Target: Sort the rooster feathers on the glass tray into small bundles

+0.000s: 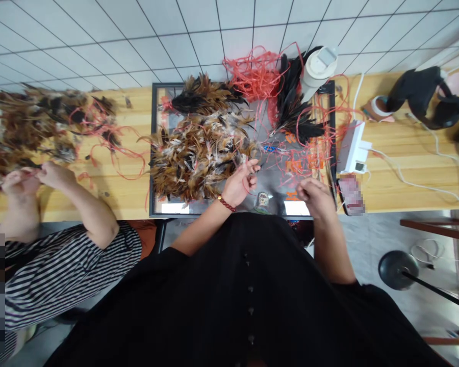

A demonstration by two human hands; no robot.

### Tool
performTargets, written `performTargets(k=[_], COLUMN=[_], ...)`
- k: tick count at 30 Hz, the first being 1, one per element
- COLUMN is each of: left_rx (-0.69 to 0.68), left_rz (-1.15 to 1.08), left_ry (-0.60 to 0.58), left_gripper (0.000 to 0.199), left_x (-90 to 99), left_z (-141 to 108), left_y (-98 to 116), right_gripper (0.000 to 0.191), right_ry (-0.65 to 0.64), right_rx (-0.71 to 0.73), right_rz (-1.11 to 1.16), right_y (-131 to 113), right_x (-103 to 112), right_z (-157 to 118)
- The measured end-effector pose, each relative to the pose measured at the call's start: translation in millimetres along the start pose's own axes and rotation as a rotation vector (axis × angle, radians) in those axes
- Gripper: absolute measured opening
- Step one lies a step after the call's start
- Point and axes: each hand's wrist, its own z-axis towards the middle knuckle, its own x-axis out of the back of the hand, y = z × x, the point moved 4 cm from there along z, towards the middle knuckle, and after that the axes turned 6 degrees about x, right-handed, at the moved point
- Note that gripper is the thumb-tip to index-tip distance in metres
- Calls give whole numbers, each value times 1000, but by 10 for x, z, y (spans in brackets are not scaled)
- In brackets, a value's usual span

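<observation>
Nearest, the right hand [316,196] has its fingers curled together; the left hand [241,184] has them loosely bent, partly apart; I cannot tell whether either pinches a strand. Left of both lies a heap of brown, black and white feathers [199,158], likely light, soft and easily creased, best held by the quills. Farther, tangled thin pinkish-red string [257,76] looks limp, best taken by a free end.

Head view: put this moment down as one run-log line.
left hand: beside brown feathers, grip unclear | right hand: curled, grip unclear | red string: heaped left of white bottle
</observation>
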Motion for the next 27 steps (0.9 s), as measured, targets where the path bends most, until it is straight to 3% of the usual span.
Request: performTargets(k=[3, 6, 8, 10, 11, 13, 15, 16, 19, 21, 24, 27], left_rx=[9, 34, 47, 57, 64, 83, 111, 125, 137, 111, 97, 117], left_rz=[-82, -150, -186, -211, -218, -217, -193, -174, -112, -89, -91, -95], left_ry=[22, 23, 22, 20, 18, 8, -21, -41, -81, -74, -31, 32], left_gripper=[29, 32, 33, 34, 35, 36, 36, 36, 34, 32, 32, 36], left_x=[124, 177, 180, 171, 163, 140, 98, 69, -26, -74, -99, -41], left_z=[59, 98, 114, 125, 130, 138, 140, 137, 118, 107, 118, 163], left_y=[44, 44, 35, 20, 8, -30, -90, -129, -259, -333, -394, -359], right_gripper=[27, 31, 31, 30, 28, 22, 24, 28, 42, 36, 26, 25], right_ry=[14, -65, -174, -233, -220, -123, 5, 2, -166, -165, -201, -181], right_rx=[-136, -476, -758, -900, -848, -487, 24, 210, 465, 552, 654, 655], right_rz=[-278, -637, -862, -1111, -1221, -1331, -1207, -1096, -800, -740, -788, -822], right_y=[151, 500, 721, 788, 749, 550, 272, 179, 149, 230, 378, 444], right_x=[829, 1590, 1918, 2036, 1988, 1649, 1055, 712, -274, -710, -996, -828], right_z=[-247, -622, -869, -992, -976, -814, -611, -524, -306, -225, -157, 64])
